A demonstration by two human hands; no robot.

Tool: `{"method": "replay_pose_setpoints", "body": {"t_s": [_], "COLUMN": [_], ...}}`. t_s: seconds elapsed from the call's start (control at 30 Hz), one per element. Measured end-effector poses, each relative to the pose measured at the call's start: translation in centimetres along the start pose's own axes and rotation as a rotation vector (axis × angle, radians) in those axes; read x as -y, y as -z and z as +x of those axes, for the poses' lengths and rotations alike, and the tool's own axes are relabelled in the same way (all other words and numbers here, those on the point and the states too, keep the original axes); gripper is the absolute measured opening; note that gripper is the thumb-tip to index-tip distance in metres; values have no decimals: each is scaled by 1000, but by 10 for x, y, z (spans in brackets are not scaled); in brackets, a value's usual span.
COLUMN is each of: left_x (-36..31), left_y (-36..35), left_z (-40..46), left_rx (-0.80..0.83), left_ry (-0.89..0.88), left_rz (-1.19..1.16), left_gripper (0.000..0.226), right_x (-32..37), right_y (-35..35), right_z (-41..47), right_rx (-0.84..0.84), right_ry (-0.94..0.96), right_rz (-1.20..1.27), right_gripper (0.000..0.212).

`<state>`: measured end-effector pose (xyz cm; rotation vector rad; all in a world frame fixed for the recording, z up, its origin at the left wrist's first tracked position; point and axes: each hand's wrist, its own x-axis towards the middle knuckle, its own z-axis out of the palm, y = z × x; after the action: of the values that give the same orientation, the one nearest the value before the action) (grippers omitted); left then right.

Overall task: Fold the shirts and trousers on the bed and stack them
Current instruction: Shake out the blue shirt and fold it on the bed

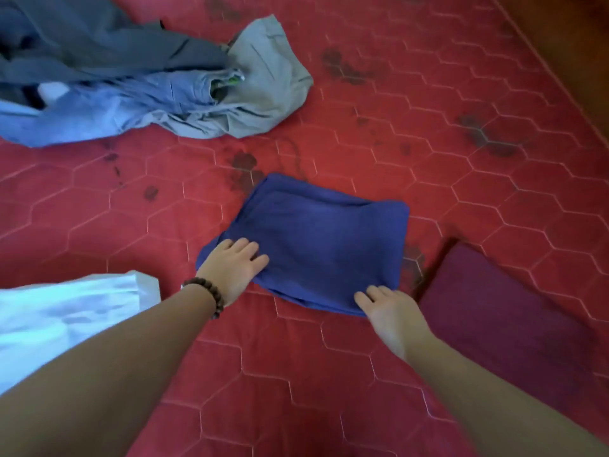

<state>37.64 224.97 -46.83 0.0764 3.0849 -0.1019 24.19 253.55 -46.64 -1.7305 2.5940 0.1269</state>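
Red bed [428, 159], folded blue garment [323, 245]

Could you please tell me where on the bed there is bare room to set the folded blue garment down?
Bare red quilted mattress lies beyond the folded blue garment, right of the heap of grey and light blue clothes. Another bare patch sits between that heap and the white cloth. It is crowded near the maroon folded cloth, beside the right hand.

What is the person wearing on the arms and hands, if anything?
Both forearms are bare, with no sleeves in view. The left hand has a bracelet of dark brown round beads at the wrist. The right hand wears nothing visible: no ring, watch or glove.
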Motion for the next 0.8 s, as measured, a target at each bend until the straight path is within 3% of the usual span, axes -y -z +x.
{"method": "replay_pose_setpoints", "body": {"t_s": [0.07, 0.13, 0.23, 0.33, 0.47, 0.57, 0.63, 0.7, 0.8], "left_x": [-16, -26, -27, -16, -3, 1, 1, -7, -27], "left_y": [-18, -26, -24, -23, -33, -40, -43, -45, -42], "left_z": [-22, -38, -55, -68, -79, -87, -90, -93, -94], "left_rx": [54, 82, 82, 83, 72, 316, 439, 407, 249], "left_ry": [27, 55, 96, 162, 318, 401, 468, 558, 762], "left_rz": [-29, -54, -94, -124, -117, -114, -83, -148, -364], "left_gripper": [33, 30, 13, 35, 33, 54, 65, 71, 70], "right_x": [19, 36, 66, 111, 180, 212, 223, 223, 206], "right_y": [-18, -26, -24, -19, -16, -10, -15, -17, -12], "right_z": [-15, -29, -45, -54, -53, -46, -42, -40, -35], "right_rx": [178, 296, 264, 275, 337, 367, 480, 526, 366], "right_ry": [-41, -66, -62, -19, 22, -45, -48, -39, -46], "right_rz": [19, 36, 93, 145, 228, 283, 375, 481, 510], "right_gripper": [54, 54, 51, 45, 40, 39, 46, 45, 44]}}
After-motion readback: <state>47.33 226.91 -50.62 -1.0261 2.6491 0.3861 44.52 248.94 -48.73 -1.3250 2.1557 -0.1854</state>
